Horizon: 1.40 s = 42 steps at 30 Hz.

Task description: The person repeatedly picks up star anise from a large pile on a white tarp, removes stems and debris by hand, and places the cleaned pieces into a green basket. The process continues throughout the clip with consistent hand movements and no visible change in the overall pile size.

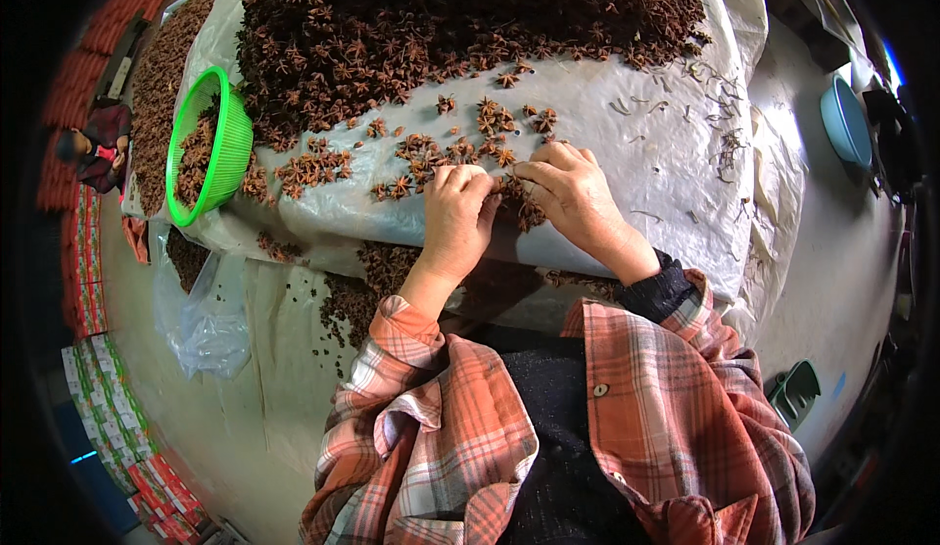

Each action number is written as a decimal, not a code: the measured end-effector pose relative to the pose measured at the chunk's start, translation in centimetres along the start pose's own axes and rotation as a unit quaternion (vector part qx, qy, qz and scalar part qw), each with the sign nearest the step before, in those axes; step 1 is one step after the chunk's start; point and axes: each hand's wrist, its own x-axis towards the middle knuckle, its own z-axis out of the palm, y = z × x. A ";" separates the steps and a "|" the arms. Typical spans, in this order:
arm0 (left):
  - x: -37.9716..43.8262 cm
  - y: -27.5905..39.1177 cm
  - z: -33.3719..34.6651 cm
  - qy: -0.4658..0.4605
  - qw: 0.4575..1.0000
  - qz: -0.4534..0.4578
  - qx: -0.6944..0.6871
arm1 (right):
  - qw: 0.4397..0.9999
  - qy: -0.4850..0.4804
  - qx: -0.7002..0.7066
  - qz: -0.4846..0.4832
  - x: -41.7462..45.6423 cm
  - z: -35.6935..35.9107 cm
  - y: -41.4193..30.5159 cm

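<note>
Both of my hands are over the near part of a table covered in whitish plastic sheeting point(602, 222). My left hand point(461, 203) has its fingertips pinched together at a small brown piece, probably star anise. Close on its right, my right hand point(569, 185) bends its fingertips toward the same spot; what lies between them is mostly hidden. Loose star anise pods point(418, 148) are scattered just beyond and around the fingers. A large heap of star anise point(352, 53) covers the far part of the sheeting. Thin stems point(723, 119) lie spread at the right.
A green plastic basket point(239, 152) holding brown pieces tilts at the table's left. Beyond it is another brown heap point(165, 97), with a seated person point(103, 141) beside it. Spilled pieces point(352, 302) lie below the near edge. A blue basin point(844, 123) stands far right.
</note>
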 end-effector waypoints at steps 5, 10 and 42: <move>-0.1 -0.7 0.4 0.014 1.000 0.014 0.005 | 0.997 -0.037 0.004 -0.061 0.6 -1.1 -0.2; -0.3 -0.7 0.7 0.005 0.999 0.024 0.045 | 0.968 -0.134 -0.142 -0.154 0.6 -0.3 -0.7; 12.6 -7.4 4.4 -0.092 0.974 -0.031 0.206 | 0.993 -0.019 -0.116 -0.032 11.8 2.5 8.2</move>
